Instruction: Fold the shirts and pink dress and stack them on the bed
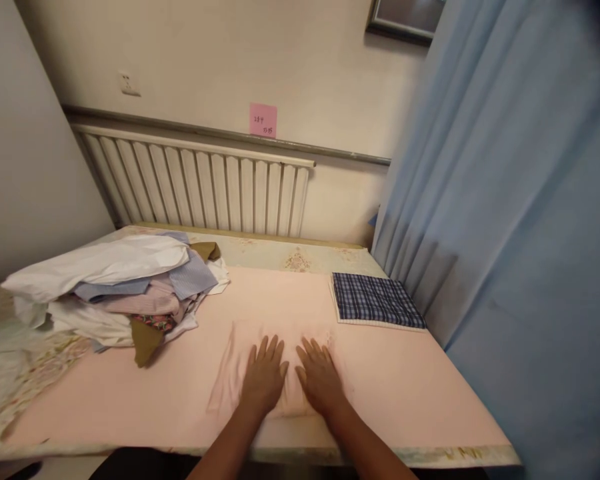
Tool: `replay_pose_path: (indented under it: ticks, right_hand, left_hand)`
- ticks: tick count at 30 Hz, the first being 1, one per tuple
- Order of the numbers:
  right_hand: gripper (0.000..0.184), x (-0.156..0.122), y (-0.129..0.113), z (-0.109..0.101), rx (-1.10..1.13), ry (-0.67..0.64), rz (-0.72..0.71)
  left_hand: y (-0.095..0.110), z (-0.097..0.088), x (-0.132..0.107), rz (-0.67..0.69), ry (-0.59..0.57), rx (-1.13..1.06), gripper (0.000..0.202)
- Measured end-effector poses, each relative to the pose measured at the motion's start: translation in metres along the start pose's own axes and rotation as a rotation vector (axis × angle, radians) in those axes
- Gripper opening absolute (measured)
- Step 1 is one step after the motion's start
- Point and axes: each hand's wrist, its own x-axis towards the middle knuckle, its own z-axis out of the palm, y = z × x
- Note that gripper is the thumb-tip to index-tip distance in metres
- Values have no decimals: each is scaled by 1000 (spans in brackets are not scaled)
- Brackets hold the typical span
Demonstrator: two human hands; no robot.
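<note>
Both of my hands lie flat, side by side, on a pale pink folded cloth [230,380] near the front of the table. My left hand [264,375] presses on the cloth's middle with fingers stretched out. My right hand [319,375] rests just to its right, fingers also spread. The cloth nearly matches the pink sheet [405,380] covering the table under it. Neither hand grips anything.
A heap of mixed clothes [125,290], white, striped blue, pink and olive, sits at the left. A folded dark blue checked cloth [375,300] lies at the back right. A blue curtain [520,233] hangs close on the right. A white radiator [200,183] lines the far wall.
</note>
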Motion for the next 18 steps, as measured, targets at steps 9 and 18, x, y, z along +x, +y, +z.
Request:
replay_pose_path:
  ticks: [9, 18]
  right_hand:
    - [52, -3, 36, 9, -85, -43, 104]
    - [47, -36, 66, -8, -93, -112, 124]
  left_hand:
    - [-46, -4, -8, -117, 26, 90, 53]
    - [-76, -9, -33, -183, -6, 166, 54]
